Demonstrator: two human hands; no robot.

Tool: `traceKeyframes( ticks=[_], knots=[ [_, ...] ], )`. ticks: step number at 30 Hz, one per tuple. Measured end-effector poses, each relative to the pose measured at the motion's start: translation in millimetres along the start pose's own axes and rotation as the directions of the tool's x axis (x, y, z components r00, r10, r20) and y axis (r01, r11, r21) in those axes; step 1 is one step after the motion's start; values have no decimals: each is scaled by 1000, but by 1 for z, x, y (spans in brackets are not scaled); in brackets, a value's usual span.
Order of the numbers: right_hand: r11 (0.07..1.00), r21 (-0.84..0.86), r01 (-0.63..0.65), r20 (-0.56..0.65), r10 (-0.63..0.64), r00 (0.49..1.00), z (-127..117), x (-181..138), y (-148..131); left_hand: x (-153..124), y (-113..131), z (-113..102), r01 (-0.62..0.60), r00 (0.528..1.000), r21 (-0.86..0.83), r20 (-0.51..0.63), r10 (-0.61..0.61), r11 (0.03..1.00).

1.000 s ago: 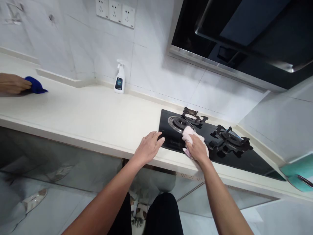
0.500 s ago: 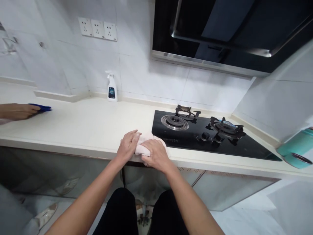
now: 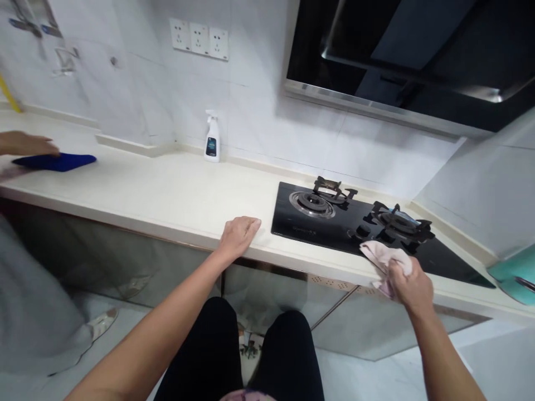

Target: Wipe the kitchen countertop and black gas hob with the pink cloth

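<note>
My right hand [image 3: 407, 287] is closed around a pale pink cloth [image 3: 382, 256] at the front edge of the black gas hob [image 3: 317, 225], just below the right burner [image 3: 397, 223]. My left hand [image 3: 239, 234] lies flat with fingers stretched out on the cream worktop [image 3: 167, 195], left of the hob, holding nothing. The left burner [image 3: 312, 203] is uncovered.
A white spray bottle [image 3: 212, 137] stands by the tiled wall. At far left another person's hand [image 3: 27, 146] rests on a blue cloth [image 3: 56, 162]. A range hood [image 3: 401, 61] hangs above the hob. A teal pot [image 3: 514, 275] sits at far right.
My right hand has carried the pink cloth from beside my left hand to the right, along the hob's front edge. My left hand let go of the cloth and lies flat.
</note>
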State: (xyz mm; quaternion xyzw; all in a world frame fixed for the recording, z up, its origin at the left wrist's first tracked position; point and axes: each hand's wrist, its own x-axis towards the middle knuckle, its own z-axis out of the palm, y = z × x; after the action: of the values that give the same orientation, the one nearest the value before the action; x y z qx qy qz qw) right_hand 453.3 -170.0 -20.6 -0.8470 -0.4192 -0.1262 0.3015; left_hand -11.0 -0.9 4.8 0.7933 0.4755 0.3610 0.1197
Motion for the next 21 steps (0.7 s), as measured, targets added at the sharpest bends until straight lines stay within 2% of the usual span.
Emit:
traceKeyframes(
  ticks=[2,5,7,10,13,15,17,19,21],
  knots=[
    [995,-104,-13,21,15,1000,0,-2,-4,-2,3,0,19,1000,-12,12,-19,1000],
    [977,-167,129,34,-125,992,13,-23,-47,-5,6,-1,22,999,-28,25,-21,999],
    [947,-137,292,20,-292,956,24,-44,-95,-6,8,-1,12,1000,-31,28,-11,999],
    [850,-75,521,22,-521,853,40,-80,-180,-6,6,2,1,1000,-51,15,0,999],
    [772,22,635,45,-636,771,52,-112,-263,-5,-2,4,-33,999,-139,-43,27,990],
    [725,105,681,74,-689,721,58,-130,-305,-7,-8,2,-71,990,-220,-131,42,973],
    [707,196,680,111,-705,701,62,-141,-330,-11,-13,-5,-117,971,-252,-234,57,961],
    [699,337,631,157,-703,694,62,-143,-338,-17,-16,-15,-175,948,-196,-299,112,965],
    [619,567,544,197,-743,640,58,-135,-329,-22,-15,-26,-242,944,-104,-255,210,965]
  ],
)
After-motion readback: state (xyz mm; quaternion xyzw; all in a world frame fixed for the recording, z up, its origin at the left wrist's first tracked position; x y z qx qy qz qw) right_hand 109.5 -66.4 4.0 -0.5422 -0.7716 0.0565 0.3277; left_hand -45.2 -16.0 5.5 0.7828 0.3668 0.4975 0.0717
